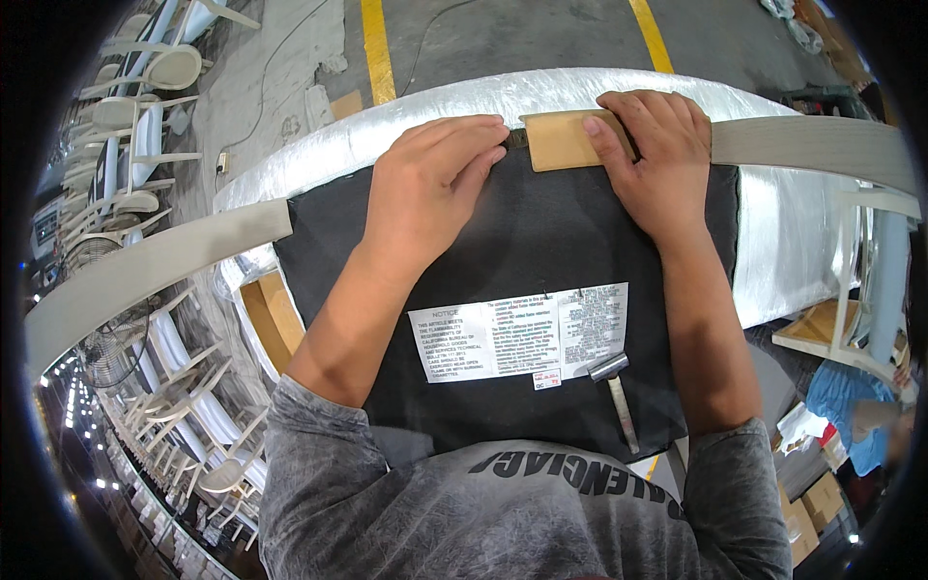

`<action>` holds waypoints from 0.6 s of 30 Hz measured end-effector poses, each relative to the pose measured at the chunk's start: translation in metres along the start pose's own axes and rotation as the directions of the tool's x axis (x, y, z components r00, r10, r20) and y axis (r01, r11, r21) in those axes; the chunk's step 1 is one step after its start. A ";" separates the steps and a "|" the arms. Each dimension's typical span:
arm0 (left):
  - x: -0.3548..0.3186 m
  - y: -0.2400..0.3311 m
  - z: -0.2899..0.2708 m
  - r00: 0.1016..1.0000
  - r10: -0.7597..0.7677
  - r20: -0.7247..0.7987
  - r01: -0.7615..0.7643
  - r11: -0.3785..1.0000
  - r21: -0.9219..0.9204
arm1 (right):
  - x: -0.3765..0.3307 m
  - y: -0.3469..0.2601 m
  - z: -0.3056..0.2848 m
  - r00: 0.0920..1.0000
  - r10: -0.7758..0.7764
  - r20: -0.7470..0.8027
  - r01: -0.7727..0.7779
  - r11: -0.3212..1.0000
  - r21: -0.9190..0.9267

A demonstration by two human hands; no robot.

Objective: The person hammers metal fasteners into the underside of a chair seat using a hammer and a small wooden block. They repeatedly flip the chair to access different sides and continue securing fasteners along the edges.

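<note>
An upturned chair seat with a black fabric underside [464, 253] lies in front of me. My right hand [662, 155] pinches a bent tan cardboard piece [561, 141], thumb on its near face, at the seat's far edge. To its left, my left hand [425, 179] rests at the same edge, thumb and fingers drawn together; whatever lies between them is hidden. A small hammer [619, 401] with a metal head and pale handle lies on the fabric, its head touching a printed white label [517, 333]. A small red-and-white sticker [546, 381] sits below the label.
Curved greyish wooden legs reach out left [164, 251] and right [812, 145]. Shiny silver wrapping [464, 101] covers the surface beneath. Many chair frames [174, 68] stand at left. Another person in blue [851, 411] and cardboard boxes [822, 498] are at right.
</note>
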State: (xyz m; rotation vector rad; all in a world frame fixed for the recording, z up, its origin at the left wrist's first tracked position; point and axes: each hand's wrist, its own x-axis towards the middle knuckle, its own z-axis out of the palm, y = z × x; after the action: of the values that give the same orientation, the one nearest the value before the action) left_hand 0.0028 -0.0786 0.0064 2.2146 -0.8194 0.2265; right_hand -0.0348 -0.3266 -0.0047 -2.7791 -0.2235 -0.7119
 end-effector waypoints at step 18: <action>-0.003 0.008 0.009 0.998 0.000 -0.066 0.005 0.996 0.084 | 0.000 0.000 -0.001 1.000 0.000 0.023 0.000 1.000 -0.011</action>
State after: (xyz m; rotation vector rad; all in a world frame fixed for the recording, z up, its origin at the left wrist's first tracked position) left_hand -0.0055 -0.0872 0.0035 2.2739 -0.7840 0.3363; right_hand -0.0349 -0.3264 -0.0037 -2.7988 -0.2243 -0.6833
